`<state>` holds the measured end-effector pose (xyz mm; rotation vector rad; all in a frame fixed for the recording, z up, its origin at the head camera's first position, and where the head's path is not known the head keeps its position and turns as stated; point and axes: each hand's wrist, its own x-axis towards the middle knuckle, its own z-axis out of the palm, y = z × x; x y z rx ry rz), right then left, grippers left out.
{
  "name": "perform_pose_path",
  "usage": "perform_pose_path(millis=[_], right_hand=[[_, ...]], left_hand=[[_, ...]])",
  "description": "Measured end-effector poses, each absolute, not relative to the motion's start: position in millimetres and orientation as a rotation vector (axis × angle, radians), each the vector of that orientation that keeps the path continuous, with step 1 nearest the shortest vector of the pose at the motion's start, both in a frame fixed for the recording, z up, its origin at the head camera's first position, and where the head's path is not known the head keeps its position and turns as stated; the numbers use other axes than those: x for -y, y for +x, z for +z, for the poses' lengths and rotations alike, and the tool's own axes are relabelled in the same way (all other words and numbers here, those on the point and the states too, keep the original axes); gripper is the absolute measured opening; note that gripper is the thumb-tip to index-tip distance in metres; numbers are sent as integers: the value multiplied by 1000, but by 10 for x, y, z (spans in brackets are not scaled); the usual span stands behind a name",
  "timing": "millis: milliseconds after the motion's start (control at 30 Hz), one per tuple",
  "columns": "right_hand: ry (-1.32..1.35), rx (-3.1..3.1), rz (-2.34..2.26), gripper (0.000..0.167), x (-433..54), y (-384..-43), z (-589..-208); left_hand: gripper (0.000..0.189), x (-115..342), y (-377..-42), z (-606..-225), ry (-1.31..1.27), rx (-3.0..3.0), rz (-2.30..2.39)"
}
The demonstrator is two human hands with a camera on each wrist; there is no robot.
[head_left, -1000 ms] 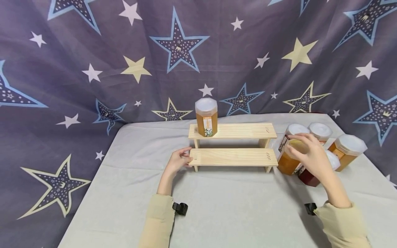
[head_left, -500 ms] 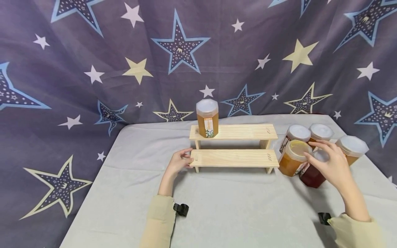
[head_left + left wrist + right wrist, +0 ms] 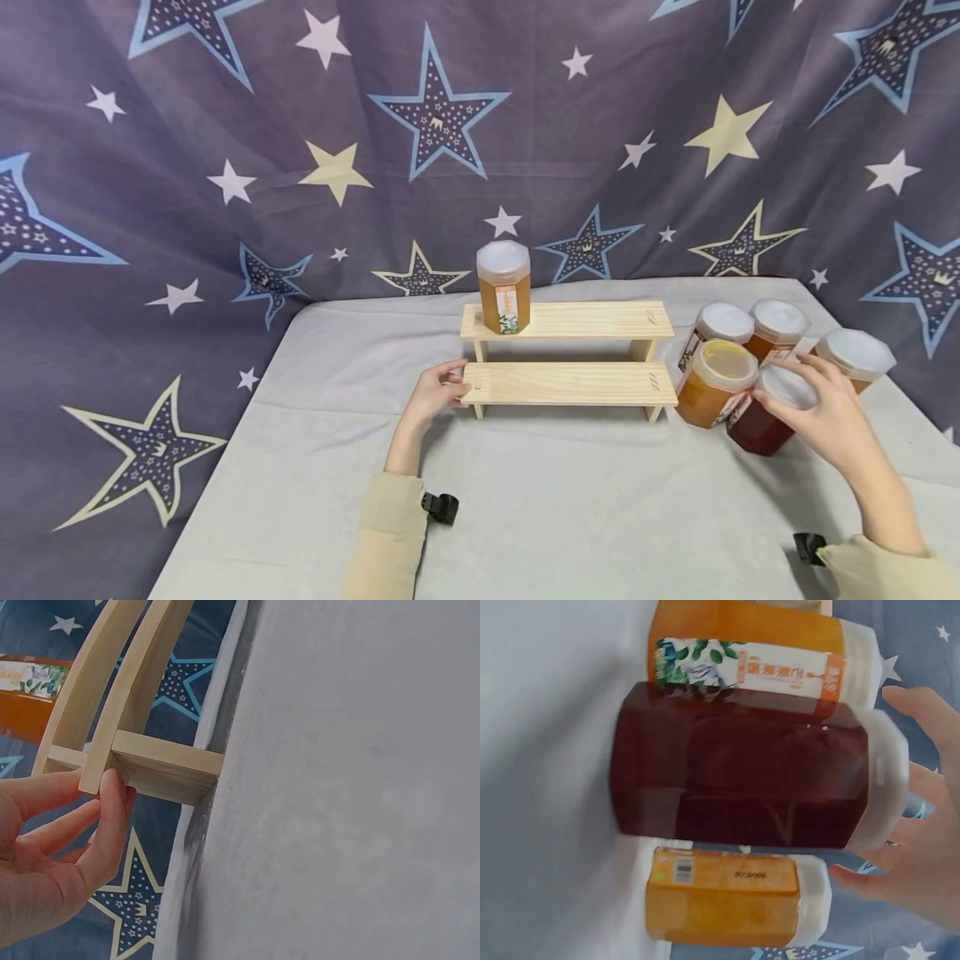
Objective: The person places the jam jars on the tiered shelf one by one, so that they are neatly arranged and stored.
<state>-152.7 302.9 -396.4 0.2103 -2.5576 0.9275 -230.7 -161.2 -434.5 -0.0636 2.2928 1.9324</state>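
Observation:
My left hand [image 3: 432, 390] pinches the left end of the lower board of a two-step wooden display rack [image 3: 562, 383], thumb over the edge and fingertips below, as the left wrist view [image 3: 67, 847] shows. On the upper step stands an amber jar [image 3: 504, 292] with a white lid. At the right, my right hand [image 3: 828, 412] is spread around the white lid of a dark red jar [image 3: 761, 425]. Its thumb and fingers stand apart from each other beside that lid in the right wrist view. Directly left of the dark jar is an amber jar [image 3: 716, 387] with a yellowish top.
Behind the dark jar stand two more white-lidded jars, one at the back left [image 3: 723, 323] and one at the back right [image 3: 778, 321]. Another amber jar [image 3: 855, 354] is at the far right, partly behind my hand. A star-patterned curtain [image 3: 300, 150] hangs behind the pale cloth-covered table [image 3: 585, 508].
My right hand has left the yellowish-topped amber jar and moved right to the dark red jar's lid. The left hand has kept its hold on the rack.

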Motion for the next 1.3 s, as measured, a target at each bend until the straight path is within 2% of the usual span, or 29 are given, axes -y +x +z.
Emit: perform_pose_path(millis=[800, 1300], right_hand=[[78, 2570, 960, 55, -3074, -1497, -4139], [-93, 2437, 899, 53, -2971, -1499, -4180]], left_hand=[[48, 1602, -2294, -4357, -80, -2327, 1918], [49, 1614, -2296, -4352, -115, -2314, 1940]])
